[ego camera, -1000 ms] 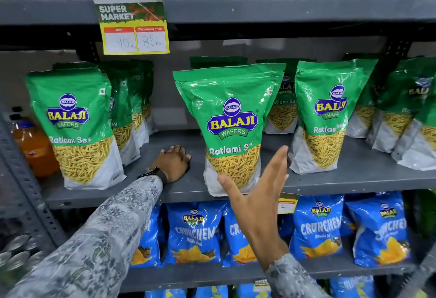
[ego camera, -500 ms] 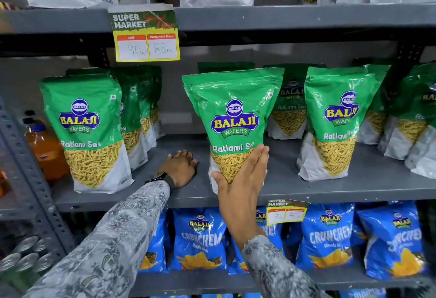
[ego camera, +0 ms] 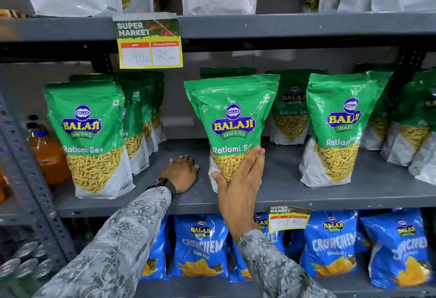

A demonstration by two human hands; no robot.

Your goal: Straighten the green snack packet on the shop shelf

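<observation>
Flat on the shelf (ego camera: 295, 193), left hand (ego camera: 182, 175), palm down, fingers spread, holding nothing, just left of the grip. Right hand (ego camera: 238, 186) cupped around the lower front of the green snack packet (ego camera: 232, 123), thumb at its left edge, fingers up its right side. Standing mid-shelf, leaning slightly. Best nudged from the base, squaring the label forward, steadying the top. Clear lower window full of yellow sev. Right of the grip, neighbouring packet (ego camera: 339, 127), same filling.
</observation>
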